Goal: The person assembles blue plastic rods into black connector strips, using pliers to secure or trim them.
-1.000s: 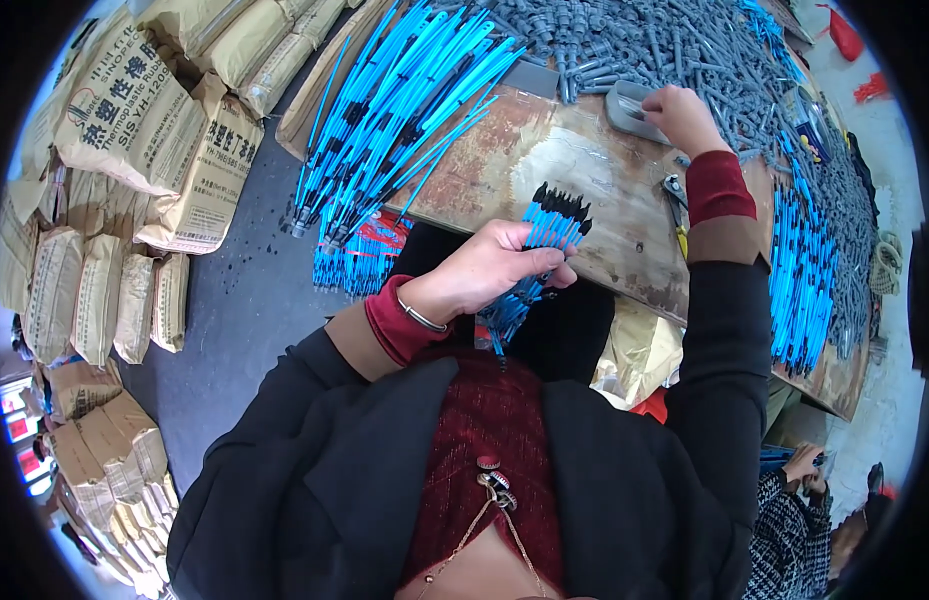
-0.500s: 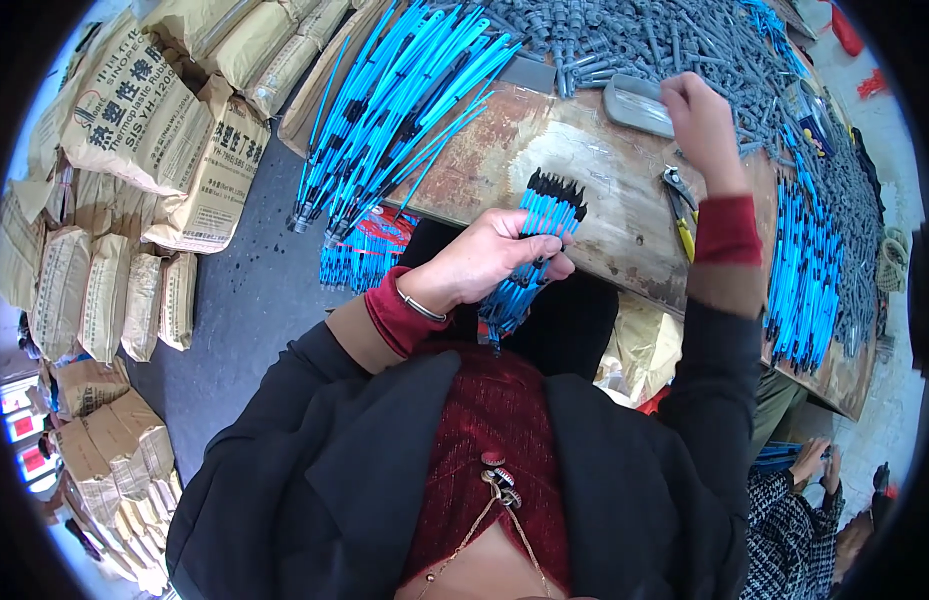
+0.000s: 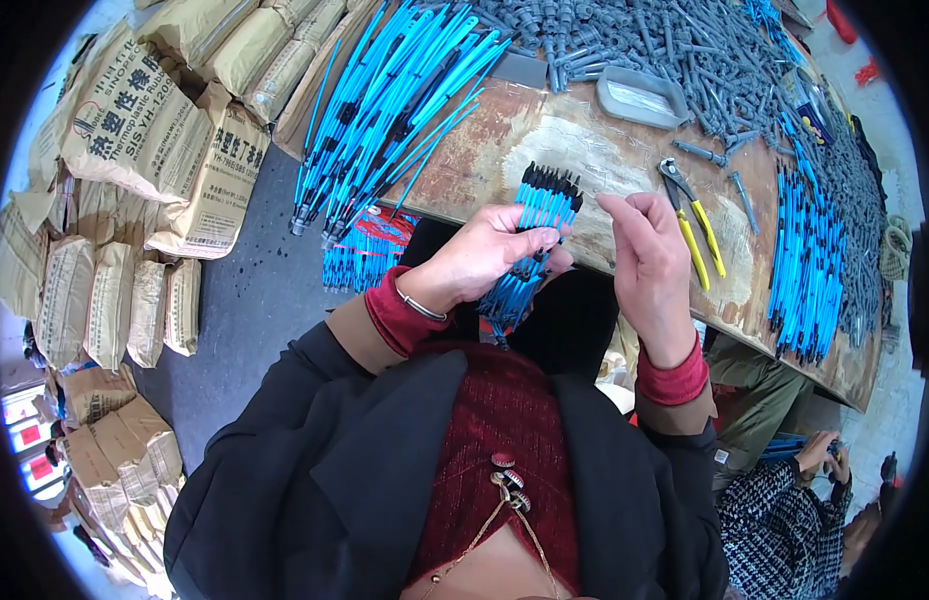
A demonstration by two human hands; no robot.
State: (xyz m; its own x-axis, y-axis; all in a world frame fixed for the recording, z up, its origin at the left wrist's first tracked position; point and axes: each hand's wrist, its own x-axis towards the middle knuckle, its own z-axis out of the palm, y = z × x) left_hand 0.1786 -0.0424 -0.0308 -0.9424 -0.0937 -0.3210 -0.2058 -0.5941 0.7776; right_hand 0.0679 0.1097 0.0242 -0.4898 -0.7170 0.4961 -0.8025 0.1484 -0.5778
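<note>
My left hand point(image 3: 484, 253) is closed around a bundle of blue tubes point(image 3: 549, 208) with black tips, held upright over my lap at the table edge. The tips point away from me, and the bundle's lower part hangs below my fingers. Just right of the tips, my right hand point(image 3: 656, 262) is raised with thumb and forefinger pinched together. Anything between those fingertips is too small to make out. Beyond it on the table lie end-cutting pliers point(image 3: 699, 222) with yellow handles. Farther back sits a grey tray point(image 3: 636, 117) holding thin, pale pieces.
Grey plastic fittings point(image 3: 674, 45) are heaped along the far side of the wooden table point(image 3: 474, 170). Long blue tubes point(image 3: 384, 110) lie at left, more blue tubes point(image 3: 806, 265) at right. Paper sacks point(image 3: 149, 150) stand on the left. A co-worker's hands point(image 3: 822, 455) show at lower right.
My right hand has come back from the tray toward me, down beside the bundle's tips. The pliers now show fully. My left hand keeps its hold nearly in place.
</note>
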